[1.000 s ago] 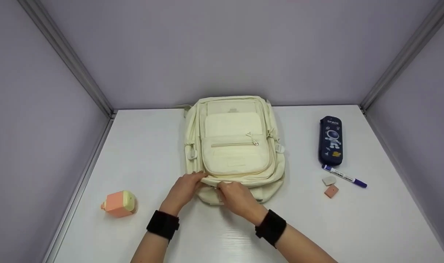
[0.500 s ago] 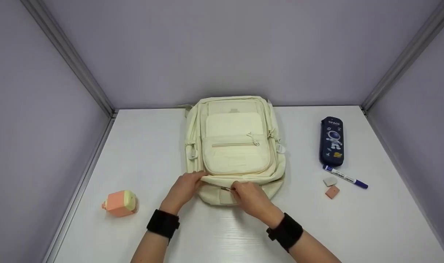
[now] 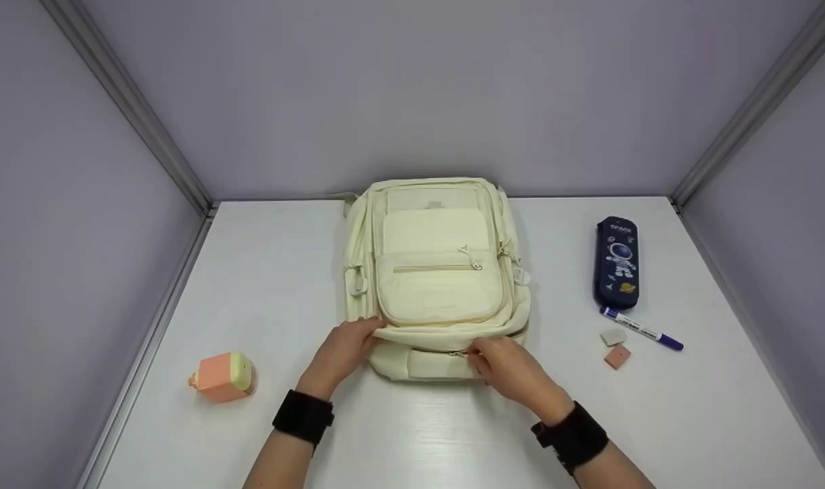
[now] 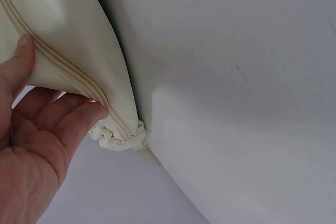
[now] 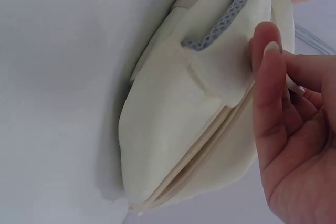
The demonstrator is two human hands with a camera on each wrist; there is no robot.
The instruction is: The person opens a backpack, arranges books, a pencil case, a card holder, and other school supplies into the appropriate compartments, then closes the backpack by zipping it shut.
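A cream backpack lies on its back, its lower end towards me. My left hand pinches the fabric at its lower left edge; the left wrist view has the thumb on the front beside a zip and the fingers curled beneath. My right hand pinches a zip pull at the lower edge, right of the middle, with the metal slider showing left of the fingertips. In the right wrist view, parted zip tracks run from the fingers towards the bag's right side.
An orange and yellow bottle lies at the left. At the right are a dark blue pencil case, a marker with blue ends, a small white block and a pink block. Panels stand around the white table.
My right hand has slid to the right along the backpack's lower edge, and the zip slider has moved with it. The left hand keeps its place at the lower left edge.
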